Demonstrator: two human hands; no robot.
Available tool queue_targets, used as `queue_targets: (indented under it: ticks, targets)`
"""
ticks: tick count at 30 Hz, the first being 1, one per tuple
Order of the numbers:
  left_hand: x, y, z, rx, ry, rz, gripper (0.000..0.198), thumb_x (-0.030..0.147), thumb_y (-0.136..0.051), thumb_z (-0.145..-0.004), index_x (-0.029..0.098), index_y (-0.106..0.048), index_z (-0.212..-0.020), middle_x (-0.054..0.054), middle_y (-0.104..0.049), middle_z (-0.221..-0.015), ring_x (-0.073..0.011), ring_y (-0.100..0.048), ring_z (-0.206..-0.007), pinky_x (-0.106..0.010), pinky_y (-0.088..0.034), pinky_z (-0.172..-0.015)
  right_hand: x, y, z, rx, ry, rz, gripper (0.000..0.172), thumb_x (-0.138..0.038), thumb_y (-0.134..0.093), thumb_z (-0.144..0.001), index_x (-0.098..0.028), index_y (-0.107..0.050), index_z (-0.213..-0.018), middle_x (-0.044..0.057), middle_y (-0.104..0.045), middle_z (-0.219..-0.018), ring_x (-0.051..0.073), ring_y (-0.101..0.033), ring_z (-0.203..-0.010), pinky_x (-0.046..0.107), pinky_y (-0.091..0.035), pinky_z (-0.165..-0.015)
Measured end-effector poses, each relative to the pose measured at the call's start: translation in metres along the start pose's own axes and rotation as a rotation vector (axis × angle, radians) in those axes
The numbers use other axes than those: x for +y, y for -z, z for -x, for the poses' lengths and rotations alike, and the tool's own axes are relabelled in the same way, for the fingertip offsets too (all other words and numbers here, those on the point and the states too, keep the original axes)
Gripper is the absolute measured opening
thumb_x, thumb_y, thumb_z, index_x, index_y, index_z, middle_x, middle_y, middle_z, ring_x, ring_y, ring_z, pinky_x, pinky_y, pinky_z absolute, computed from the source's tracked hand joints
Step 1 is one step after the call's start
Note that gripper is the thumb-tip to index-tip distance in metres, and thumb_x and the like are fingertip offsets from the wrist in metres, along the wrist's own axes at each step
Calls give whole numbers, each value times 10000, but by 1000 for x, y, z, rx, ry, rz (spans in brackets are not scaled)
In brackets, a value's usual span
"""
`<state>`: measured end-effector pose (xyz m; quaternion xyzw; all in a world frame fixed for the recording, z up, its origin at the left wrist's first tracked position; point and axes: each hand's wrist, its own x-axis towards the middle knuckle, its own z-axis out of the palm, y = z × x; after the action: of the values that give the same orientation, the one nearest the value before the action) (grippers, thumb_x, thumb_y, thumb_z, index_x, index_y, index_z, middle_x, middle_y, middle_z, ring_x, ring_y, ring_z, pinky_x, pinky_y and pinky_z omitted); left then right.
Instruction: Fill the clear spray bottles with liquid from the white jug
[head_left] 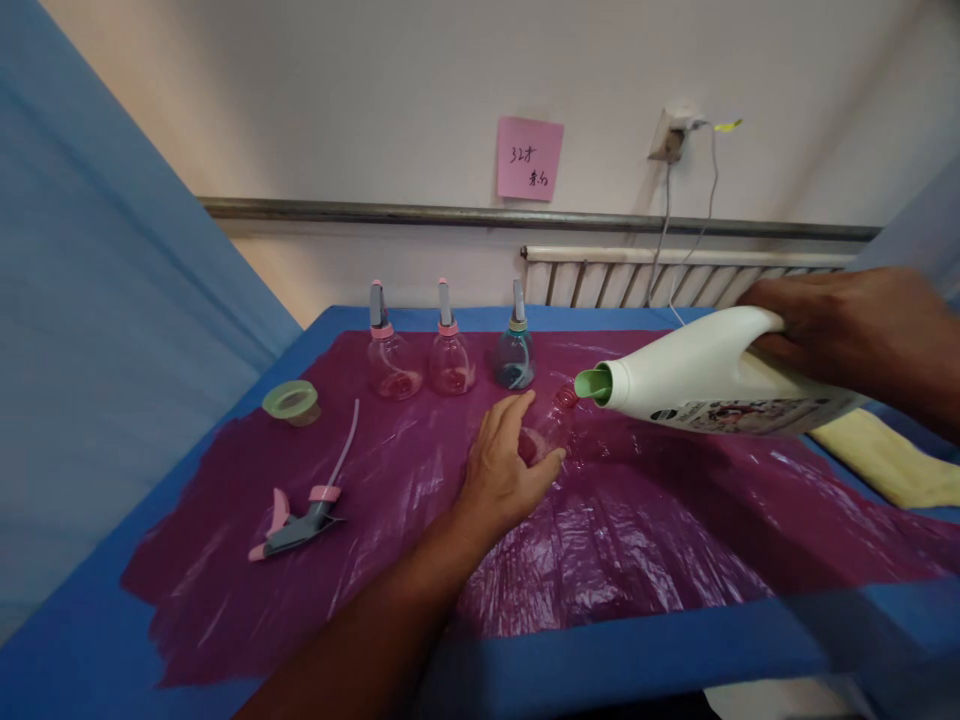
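Observation:
My left hand (pixel 506 465) is wrapped round a small clear open bottle (pixel 553 425) that leans toward the right on the purple plastic sheet (pixel 637 540). My right hand (pixel 847 325) grips the handle of a big white jug (pixel 712 380), tipped nearly level so its green spout (pixel 594 384) meets the small bottle's mouth. A loose pink-and-grey spray head (pixel 300 520) with its long tube lies at the left of the sheet. A green cap (pixel 291 401) sits further back on the left.
Three small spray bottles stand in a row at the back: two pinkish (pixel 390 362) (pixel 450 358), one teal (pixel 515 352). A yellow cloth (pixel 892 458) lies at the right. Blue cloth (pixel 675 655) covers the table. A radiator (pixel 675 280) and pink note (pixel 529 158) are on the wall.

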<state>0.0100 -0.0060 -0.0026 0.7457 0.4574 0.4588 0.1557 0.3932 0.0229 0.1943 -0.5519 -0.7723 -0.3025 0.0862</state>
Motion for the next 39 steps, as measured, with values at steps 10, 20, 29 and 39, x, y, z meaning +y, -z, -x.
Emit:
queue_targets:
  ticks: [10, 20, 29, 39]
  targets:
    - [3, 2, 1, -25, 11, 1, 802, 305, -868, -960, 276, -537, -1689, -139, -637, -1635, -369, -624, -1549, -625, -500, -1351, -4, 13, -3, 3, 40, 1, 328, -512, -476, -844, -275, -694, -910, 80, -791, -831, 246, -635, -668, 301, -261, -548]
    - [3, 2, 2, -25, 0, 2, 808, 307, -867, -964, 246, -527, -1695, -152, -639, -1639, -366, -619, -1553, -613, -503, -1352, -6, 21, -4, -5, 57, 42, 330, -510, -456, -858, -276, -683, -910, 74, -710, -745, 232, -546, -589, 300, -228, -532]
    - [1, 1, 3, -29, 10, -1, 807, 340, -875, -967, 263, -536, -1696, -146, -638, -1644, -374, -619, -1558, -624, -503, -1354, -1, 23, -4, -65, 45, 28, 286, -504, -503, -877, -296, -677, -968, 80, -740, -818, 251, -605, -661, 311, -254, -572]
    - [1, 1, 3, -24, -4, 8, 804, 358, -883, -978, 254, -540, -1698, -149, -640, -1652, -370, -619, -1557, -622, -506, -1353, 2, 28, -4, -73, 33, 16, 277, -499, -527, -846, -306, -685, -968, 73, -790, -889, 264, -636, -681, 334, -267, -580]
